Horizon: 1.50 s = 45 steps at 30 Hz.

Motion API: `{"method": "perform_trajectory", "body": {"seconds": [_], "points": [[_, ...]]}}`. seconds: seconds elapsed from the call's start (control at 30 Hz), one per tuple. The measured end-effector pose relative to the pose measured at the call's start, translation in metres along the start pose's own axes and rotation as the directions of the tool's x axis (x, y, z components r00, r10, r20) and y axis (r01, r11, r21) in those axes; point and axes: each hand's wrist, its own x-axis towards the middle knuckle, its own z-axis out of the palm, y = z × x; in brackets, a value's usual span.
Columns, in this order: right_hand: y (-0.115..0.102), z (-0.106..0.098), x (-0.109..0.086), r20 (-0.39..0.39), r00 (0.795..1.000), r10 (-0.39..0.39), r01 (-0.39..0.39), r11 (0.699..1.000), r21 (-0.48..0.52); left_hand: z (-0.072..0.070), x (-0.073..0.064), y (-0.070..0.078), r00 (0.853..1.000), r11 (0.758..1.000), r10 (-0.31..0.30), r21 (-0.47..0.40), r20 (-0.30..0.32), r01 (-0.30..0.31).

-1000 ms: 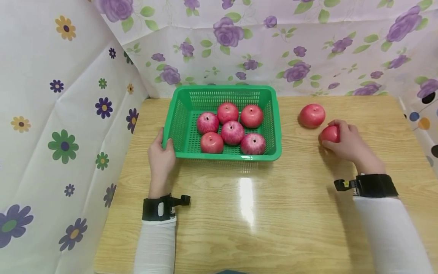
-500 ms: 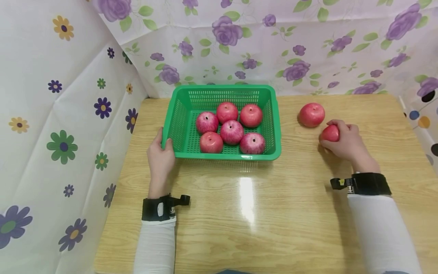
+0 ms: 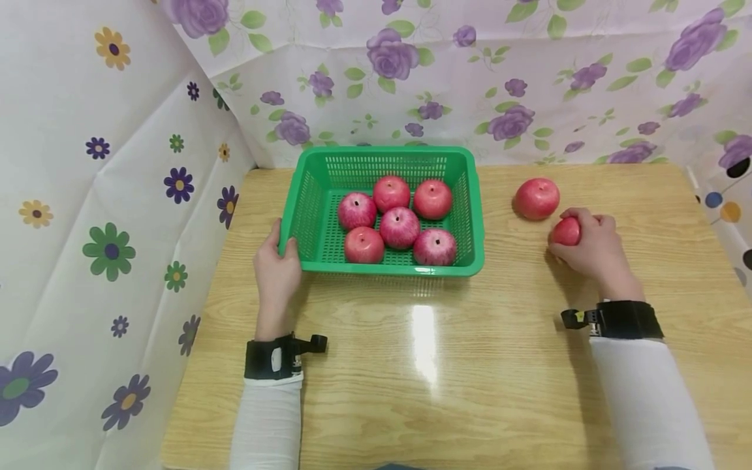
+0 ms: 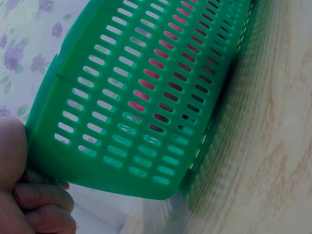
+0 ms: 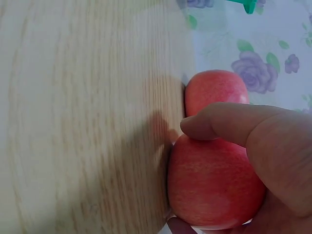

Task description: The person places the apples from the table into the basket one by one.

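Observation:
My left hand (image 3: 277, 269) grips the left front rim of a green slotted plastic basket (image 3: 382, 267), thumb inside and fingers outside. In the left wrist view, curled fingers (image 4: 46, 207) show at the corner of the basket wall. Several red apples (image 3: 399, 227) lie together inside the basket. To the right, my right hand (image 3: 599, 251) holds a red apple (image 3: 566, 232) between thumb and fingers, low at the wooden table. In the right wrist view the thumb (image 5: 214, 122) lies across that apple. Another apple (image 3: 537, 199) sits just behind it, on the tabletop.
The wooden table (image 3: 376, 385) meets a wall covered in purple-flowered sheeting (image 3: 446, 78) right behind the basket. A daisy-patterned sheet (image 3: 117, 196) borders the left side, and a dotted sheet (image 3: 725, 209) the right. Each wrist wears a black camera strap.
My right wrist and forearm have swung a little to the left while the fingers stay around the same apple. The left hand and the basket hold their places.

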Motion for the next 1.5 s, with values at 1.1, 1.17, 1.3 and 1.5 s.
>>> {"method": "perform_trajectory", "body": {"seconds": [1.1, 1.17, 1.3, 1.5], "points": [[0.004, -0.002, -0.012, -0.064, 0.994, 0.09, -0.08, 0.987, 0.142, 0.0, -0.002, 0.003, 1.0, 1.0, -0.018, -0.015, 0.011, 0.018], [0.001, -0.002, -0.013, -0.123, 0.987, 0.102, -0.079, 0.981, 0.177, 0.0, -0.002, 0.002, 1.0, 1.0, -0.02, -0.015, 0.012, 0.02], [-0.017, -0.008, -0.017, -0.292, 0.954, 0.063, -0.007, 0.982, 0.188, -0.001, -0.001, 0.003, 1.0, 1.0, -0.019, -0.012, 0.007, 0.019], [-0.066, -0.02, -0.024, -0.471, 0.877, -0.101, 0.168, 0.98, 0.103, 0.0, -0.001, 0.003, 1.0, 1.0, -0.009, -0.005, 0.0, 0.009]]}}
